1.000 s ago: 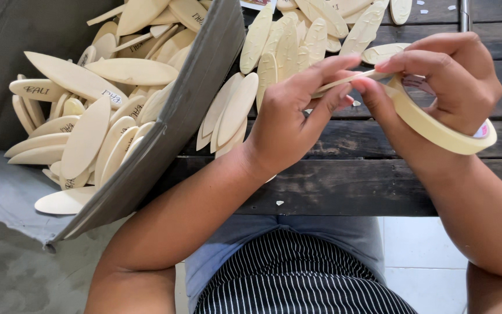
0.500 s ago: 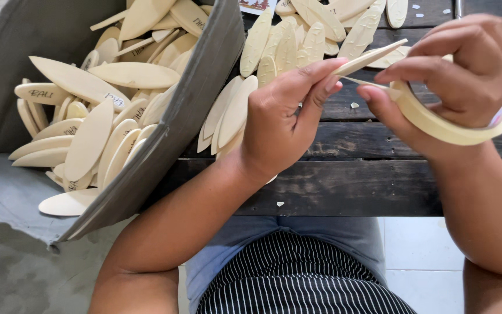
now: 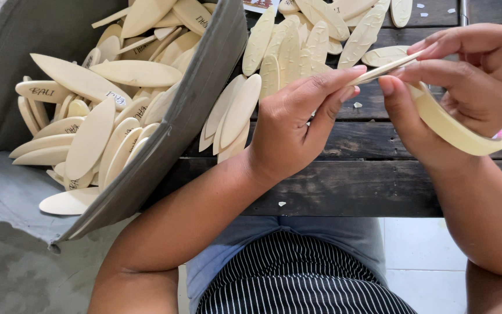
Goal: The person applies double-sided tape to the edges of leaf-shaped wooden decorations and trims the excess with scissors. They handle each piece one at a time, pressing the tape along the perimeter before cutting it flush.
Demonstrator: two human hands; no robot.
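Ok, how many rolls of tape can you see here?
1. The cream-coloured roll of masking tape hangs looped around the right hand, above the dark wooden table. More rolls could lie hidden under the pale wooden pieces.

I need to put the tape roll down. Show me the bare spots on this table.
Bare dark table runs along the near edge, below the left hand and the right hand with the tape roll. Crowded: pale wooden blades cover the far planks, and the grey bin overhangs the left end.

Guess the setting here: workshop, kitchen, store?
Likely a small craft workshop: a dark plank table, a grey bin heaped with pale leaf-shaped wooden pieces, and a tape roll in the right hand.
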